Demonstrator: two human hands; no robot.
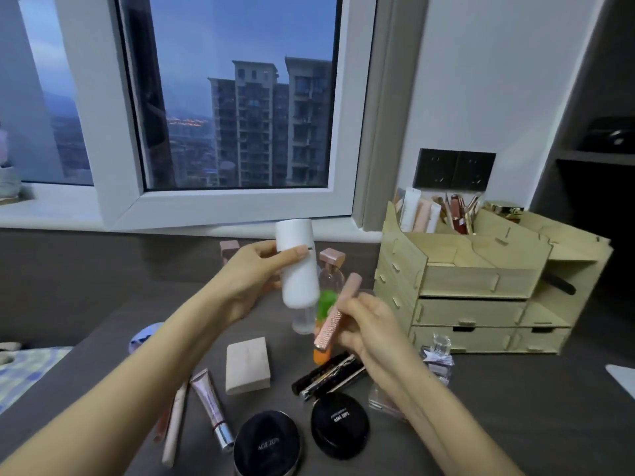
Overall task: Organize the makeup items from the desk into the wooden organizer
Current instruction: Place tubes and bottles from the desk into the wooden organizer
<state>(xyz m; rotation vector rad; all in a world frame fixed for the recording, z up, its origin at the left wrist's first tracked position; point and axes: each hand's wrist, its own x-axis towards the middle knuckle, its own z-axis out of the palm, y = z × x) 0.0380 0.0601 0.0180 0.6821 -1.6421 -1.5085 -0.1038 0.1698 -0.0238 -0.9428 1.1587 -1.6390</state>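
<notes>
A white bottle [297, 266] is being held nearly upright, raised off the desk [103, 269], well to the left of the wooden organizer [481, 283]. It is being gripped by the left hand [254, 273]: the thumb is being pressed across its front below the cap, and the fingers are being wrapped round its far side.

A pink glitter tube [338, 310] is being held slantwise between the white bottle and the organizer, about level with the organizer's lower drawers. It is being pinched along its lower half by the right hand [367, 326], with the fingers being curled closed round it. Whether tube and bottle are touching cannot be determined.

The organizer's top rear compartment is being occupied by standing tubes and lipsticks [433, 214]. A gold-lidded jar [505, 209] is being carried at the organizer's top right.

Items are lying unsorted on the desk, left of and in front of the organizer:
- a clear bottle with a rose cap [330, 269], partly hidden behind the white bottle;
- a small glass perfume bottle [439, 355], just in front of the organizer's lower left corner;
- black tubes [330, 374], a beige square compact [247, 365] and two round black compacts [266, 444], farther to the front left;
- a silver-capped pink tube [209, 403], farthest left.

A black socket panel [453, 170] is being seen on the wall directly behind the organizer.
</notes>
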